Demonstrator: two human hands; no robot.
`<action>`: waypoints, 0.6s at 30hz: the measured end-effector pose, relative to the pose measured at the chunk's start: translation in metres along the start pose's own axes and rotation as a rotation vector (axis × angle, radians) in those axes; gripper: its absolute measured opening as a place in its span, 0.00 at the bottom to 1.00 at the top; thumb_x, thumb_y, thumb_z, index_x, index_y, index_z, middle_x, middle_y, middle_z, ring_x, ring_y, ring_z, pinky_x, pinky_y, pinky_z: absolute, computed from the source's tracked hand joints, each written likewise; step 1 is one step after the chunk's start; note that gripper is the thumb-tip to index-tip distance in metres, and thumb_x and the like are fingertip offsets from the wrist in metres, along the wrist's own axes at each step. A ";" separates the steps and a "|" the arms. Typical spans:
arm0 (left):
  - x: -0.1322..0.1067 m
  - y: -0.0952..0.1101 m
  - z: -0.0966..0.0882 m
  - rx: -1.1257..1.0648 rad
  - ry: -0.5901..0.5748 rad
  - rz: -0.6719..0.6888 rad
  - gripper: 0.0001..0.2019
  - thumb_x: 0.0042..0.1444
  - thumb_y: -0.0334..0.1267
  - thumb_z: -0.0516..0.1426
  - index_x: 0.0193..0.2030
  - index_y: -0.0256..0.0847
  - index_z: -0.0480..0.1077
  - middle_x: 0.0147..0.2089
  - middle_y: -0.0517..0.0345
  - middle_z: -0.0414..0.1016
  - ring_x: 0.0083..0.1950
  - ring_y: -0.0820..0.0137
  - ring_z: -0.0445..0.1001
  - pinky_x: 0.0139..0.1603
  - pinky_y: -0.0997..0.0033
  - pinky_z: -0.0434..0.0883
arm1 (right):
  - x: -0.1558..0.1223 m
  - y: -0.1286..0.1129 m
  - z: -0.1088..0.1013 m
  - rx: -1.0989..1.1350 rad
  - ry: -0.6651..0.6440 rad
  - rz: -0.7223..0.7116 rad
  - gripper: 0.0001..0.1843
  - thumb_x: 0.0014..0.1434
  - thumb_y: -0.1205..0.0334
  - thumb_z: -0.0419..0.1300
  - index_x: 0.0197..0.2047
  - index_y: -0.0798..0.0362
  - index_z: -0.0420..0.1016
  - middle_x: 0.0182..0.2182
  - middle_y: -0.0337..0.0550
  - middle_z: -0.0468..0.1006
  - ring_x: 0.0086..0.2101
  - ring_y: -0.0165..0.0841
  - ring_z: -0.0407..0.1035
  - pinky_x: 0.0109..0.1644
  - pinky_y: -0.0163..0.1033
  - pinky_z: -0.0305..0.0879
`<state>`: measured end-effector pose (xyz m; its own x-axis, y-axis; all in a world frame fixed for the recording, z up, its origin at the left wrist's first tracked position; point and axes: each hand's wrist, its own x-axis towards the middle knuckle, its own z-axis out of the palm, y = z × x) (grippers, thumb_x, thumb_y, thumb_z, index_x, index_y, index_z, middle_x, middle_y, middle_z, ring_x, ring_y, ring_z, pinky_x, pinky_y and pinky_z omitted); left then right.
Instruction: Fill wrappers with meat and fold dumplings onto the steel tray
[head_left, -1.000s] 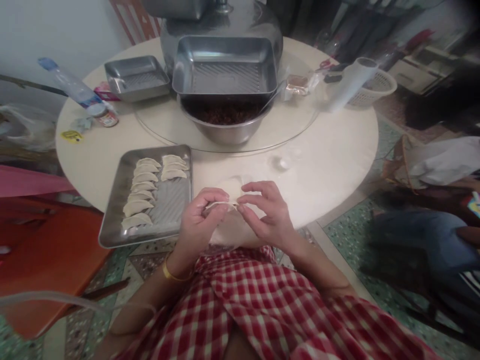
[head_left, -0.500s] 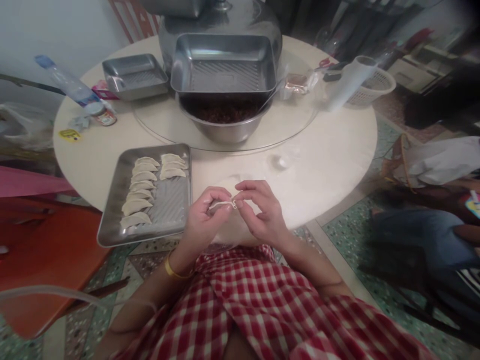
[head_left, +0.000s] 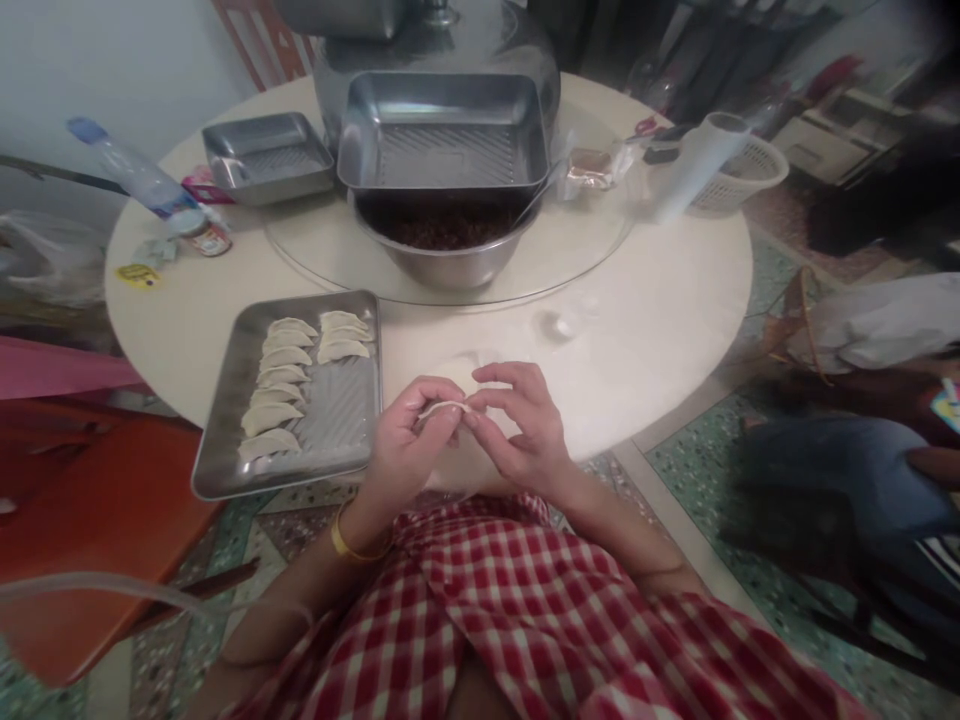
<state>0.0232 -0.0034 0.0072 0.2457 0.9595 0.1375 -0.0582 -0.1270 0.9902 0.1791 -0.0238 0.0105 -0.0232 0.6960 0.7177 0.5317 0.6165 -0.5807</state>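
Between my hands is a pale dumpling [head_left: 441, 406], its folded edge upward and much of its body hidden by fingers. My left hand [head_left: 411, 440] is closed round it, thumb along the near side. The thumb and index finger of my right hand [head_left: 521, 425] pinch its right end, while the other fingers are lifted. Left of my hands, a metal tray [head_left: 352, 430] holds two columns of finished dumplings [head_left: 274, 414], the left column longer than the right. Both hands are above the near edge of the round table [head_left: 637, 370].
A steel bowl of dark filling [head_left: 450, 262] stands behind my hands, with a deep metal pan [head_left: 442, 175] resting over its back. Farther left are a smaller pan [head_left: 262, 190], a jar [head_left: 201, 232] and a plastic bottle [head_left: 127, 170]. A seated person's leg [head_left: 832, 470] is at right.
My right fingers have shifted slightly left along the dumpling. The curled right end seen before is now pressed between thumb and index finger, and the edge looks smoother.
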 end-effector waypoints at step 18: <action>0.000 -0.002 0.005 -0.112 0.048 -0.059 0.05 0.59 0.40 0.60 0.38 0.41 0.71 0.38 0.59 0.73 0.27 0.77 0.68 0.28 0.75 0.67 | -0.014 0.009 -0.003 -0.099 0.132 0.010 0.09 0.60 0.60 0.60 0.45 0.48 0.76 0.47 0.48 0.76 0.45 0.39 0.71 0.47 0.50 0.72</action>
<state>0.0287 -0.0043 0.0053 0.2052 0.9758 0.0755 -0.1533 -0.0441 0.9872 0.1863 -0.0291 -0.0036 0.0907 0.6433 0.7602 0.6126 0.5658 -0.5519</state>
